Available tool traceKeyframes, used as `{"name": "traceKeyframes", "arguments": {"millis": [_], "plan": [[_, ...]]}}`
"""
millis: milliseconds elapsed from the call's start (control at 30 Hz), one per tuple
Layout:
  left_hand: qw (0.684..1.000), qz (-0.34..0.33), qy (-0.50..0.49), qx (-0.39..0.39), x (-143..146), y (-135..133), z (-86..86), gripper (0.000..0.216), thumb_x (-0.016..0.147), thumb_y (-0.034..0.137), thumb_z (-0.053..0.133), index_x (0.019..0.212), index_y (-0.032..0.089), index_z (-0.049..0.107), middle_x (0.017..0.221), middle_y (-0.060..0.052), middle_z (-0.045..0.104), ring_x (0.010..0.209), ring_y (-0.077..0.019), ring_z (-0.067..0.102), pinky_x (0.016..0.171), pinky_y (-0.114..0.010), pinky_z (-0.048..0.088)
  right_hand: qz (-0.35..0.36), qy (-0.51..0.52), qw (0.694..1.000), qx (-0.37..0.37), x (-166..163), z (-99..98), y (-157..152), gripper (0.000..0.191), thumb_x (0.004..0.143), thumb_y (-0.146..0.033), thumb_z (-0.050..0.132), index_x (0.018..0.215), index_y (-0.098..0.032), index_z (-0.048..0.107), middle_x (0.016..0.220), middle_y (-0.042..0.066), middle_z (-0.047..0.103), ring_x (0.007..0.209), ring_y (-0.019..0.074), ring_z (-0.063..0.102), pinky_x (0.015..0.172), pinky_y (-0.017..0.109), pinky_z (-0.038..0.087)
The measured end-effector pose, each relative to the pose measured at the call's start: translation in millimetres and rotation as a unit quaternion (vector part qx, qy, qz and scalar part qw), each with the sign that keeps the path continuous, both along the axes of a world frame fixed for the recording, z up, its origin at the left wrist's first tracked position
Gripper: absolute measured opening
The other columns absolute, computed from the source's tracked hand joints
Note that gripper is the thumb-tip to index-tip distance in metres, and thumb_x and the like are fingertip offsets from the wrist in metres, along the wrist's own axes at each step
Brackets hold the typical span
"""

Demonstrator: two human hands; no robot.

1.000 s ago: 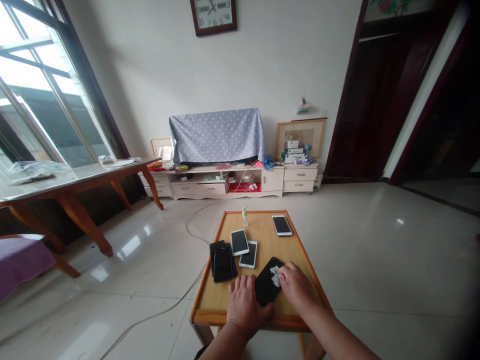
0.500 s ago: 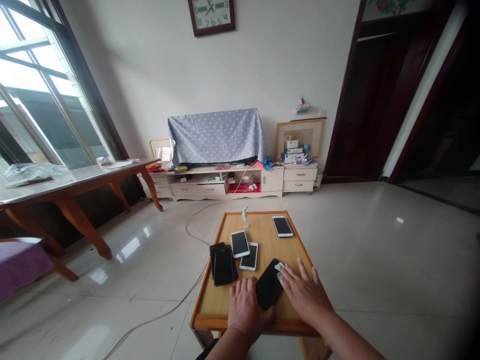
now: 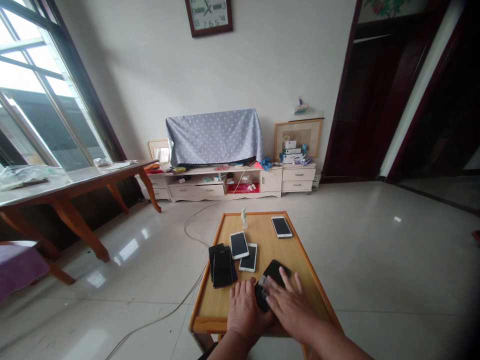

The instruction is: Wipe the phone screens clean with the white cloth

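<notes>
A black phone (image 3: pixel 273 276) lies slanted near the front of a small wooden table (image 3: pixel 303 262). My left hand (image 3: pixel 244 310) rests flat on the table against the phone's left edge, fingers together, steadying it. My right hand (image 3: pixel 288 306) lies over the phone's lower half with fingers stretched out, pressing a small white wipe (image 3: pixel 263 283) onto its screen. Most of the wipe is hidden under my fingers.
Two stacked black phones (image 3: pixel 222 260), two white phones (image 3: pixel 243 247) and another white phone (image 3: pixel 281 227) lie further back on the table, with a small spray bottle (image 3: pixel 243 218) at its far edge. A cable (image 3: pixel 176 305) trails on the tiled floor to the left. A long table (image 3: pixel 71 185) stands at the left.
My right hand slid the white wipe from the phone's right edge down and left across its screen, going from curled to stretched flat. My left hand stayed put.
</notes>
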State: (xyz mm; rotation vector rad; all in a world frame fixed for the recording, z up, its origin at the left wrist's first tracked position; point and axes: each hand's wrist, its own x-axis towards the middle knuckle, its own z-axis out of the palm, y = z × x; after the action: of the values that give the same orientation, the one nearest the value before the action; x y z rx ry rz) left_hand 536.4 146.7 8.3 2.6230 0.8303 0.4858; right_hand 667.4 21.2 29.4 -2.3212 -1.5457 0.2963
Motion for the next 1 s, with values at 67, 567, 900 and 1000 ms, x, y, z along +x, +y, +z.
{"name": "traceKeyframes", "arguments": {"millis": [67,567,900,1000], "plan": [[1.0,0.002,-0.006,0.004,0,1,-3.0,0.063,0.07,0.04,0.062,0.129,0.02,0.05,0.119,-0.009,0.06,0.114,-0.0289,0.049,0.106,-0.043,0.027,0.05,0.005,0.999,-0.008,-5,1.4,3,0.054,0.101,-0.056,0.016,0.147,-0.041,0.038,0.155,-0.008,0.037,0.151,0.0287,0.0,0.115,0.063,-0.01],[0.999,0.003,-0.037,0.037,1,1,-9.3,0.071,0.068,0.051,0.065,0.13,0.02,0.05,0.116,-0.01,0.061,0.111,-0.0294,0.053,0.103,-0.043,0.032,-0.019,-0.006,0.999,-0.029,8,4.2,27,0.056,0.1,-0.055,0.009,0.149,-0.042,0.034,0.156,-0.008,0.034,0.15,0.0312,0.002,0.113,0.069,-0.006],[0.999,0.0,-0.044,0.024,1,2,-9.6,0.064,0.073,0.046,0.061,0.131,0.021,0.049,0.118,-0.01,0.062,0.111,-0.0291,0.053,0.102,-0.043,0.031,0.054,-0.001,0.998,-0.013,-6,1.7,25,0.056,0.1,-0.055,0.01,0.15,-0.041,0.031,0.157,-0.007,0.033,0.15,0.03,0.004,0.113,0.067,-0.01],[0.999,0.003,-0.036,0.035,1,0,-6.7,0.072,0.069,0.05,0.064,0.131,0.019,0.049,0.116,-0.01,0.062,0.11,-0.0299,0.053,0.102,-0.043,0.032,-0.036,-0.008,0.999,-0.032,9,5.6,23,0.058,0.1,-0.055,0.008,0.149,-0.039,0.035,0.157,-0.006,0.033,0.15,0.0315,0.0,0.112,0.069,-0.009]]}}
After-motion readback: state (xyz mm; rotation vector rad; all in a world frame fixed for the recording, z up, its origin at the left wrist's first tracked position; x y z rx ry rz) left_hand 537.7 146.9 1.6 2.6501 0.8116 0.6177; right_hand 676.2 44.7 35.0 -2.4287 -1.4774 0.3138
